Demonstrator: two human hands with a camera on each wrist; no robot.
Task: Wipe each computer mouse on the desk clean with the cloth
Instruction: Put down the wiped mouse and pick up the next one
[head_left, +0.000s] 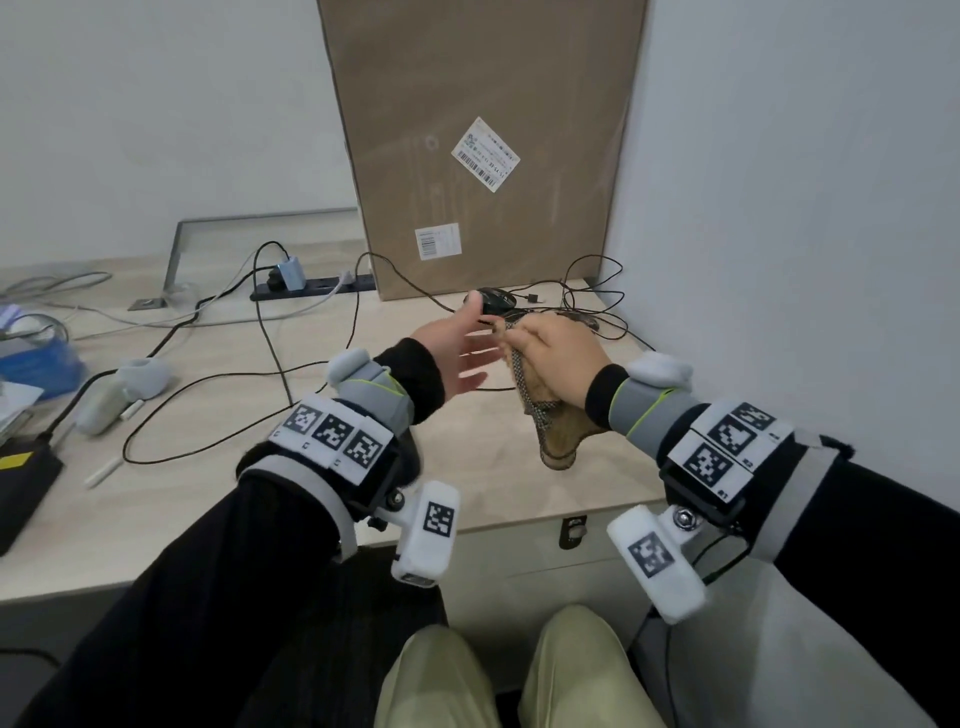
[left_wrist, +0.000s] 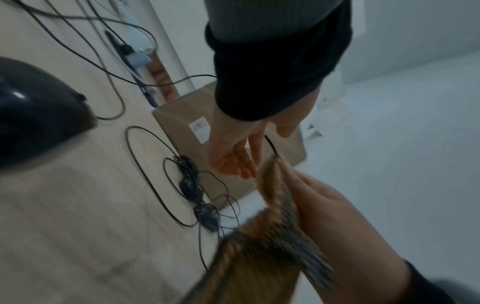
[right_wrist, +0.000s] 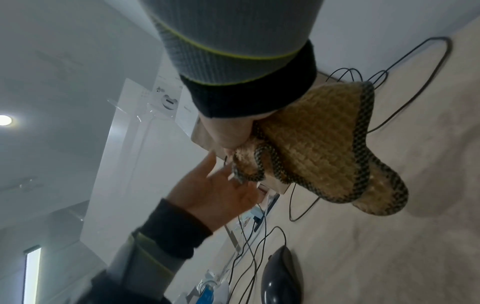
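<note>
My right hand (head_left: 556, 353) grips a bunched brown cloth (head_left: 550, 426) with a dark checkered border, held above the desk (head_left: 218, 499). The cloth (right_wrist: 311, 139) hangs below the right palm (right_wrist: 228, 133). My left hand (head_left: 475, 332) is open, palm turned toward the cloth, its fingertips (right_wrist: 215, 164) just beside the cloth's upper end. A black mouse (head_left: 496, 301) lies behind both hands among tangled cables. In the left wrist view two small dark mice (left_wrist: 191, 185) (left_wrist: 206, 218) lie in the cables and a larger black mouse (left_wrist: 33, 109) sits close by. The right wrist view shows that black mouse (right_wrist: 281, 275) below the left arm.
A tall cardboard box (head_left: 483, 156) leans on the wall behind the mice. A black power strip (head_left: 311, 286) with plugs and several cables (head_left: 270, 332) crosses the desk. White gadgets (head_left: 140, 374), a blue box (head_left: 36, 358) and a black device (head_left: 21, 488) sit at left. A wall closes the right side.
</note>
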